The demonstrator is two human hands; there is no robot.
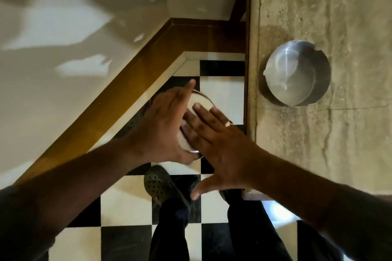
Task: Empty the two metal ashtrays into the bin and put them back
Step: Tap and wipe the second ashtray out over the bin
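Held ashtray [198, 101]: your left hand [161, 125] grips it by the rim, out over the checkered floor [220, 91], left of the stone ledge [318, 154].
Right hand [220, 144]: fingers spread flat, pressing on the held ashtray's face, gripping nothing.
Second ashtray [297, 73]: sits on the ledge, to the right of and beyond your right hand.
Key relation: your right hand is the nearer one to it.
Bin: not in view.

Metal ashtrays: two, one held [200, 101], one on the right [297, 73]
Hands: two, left [163, 125], right [224, 146]
Shoes: one [161, 184]
Rings: one [228, 123]
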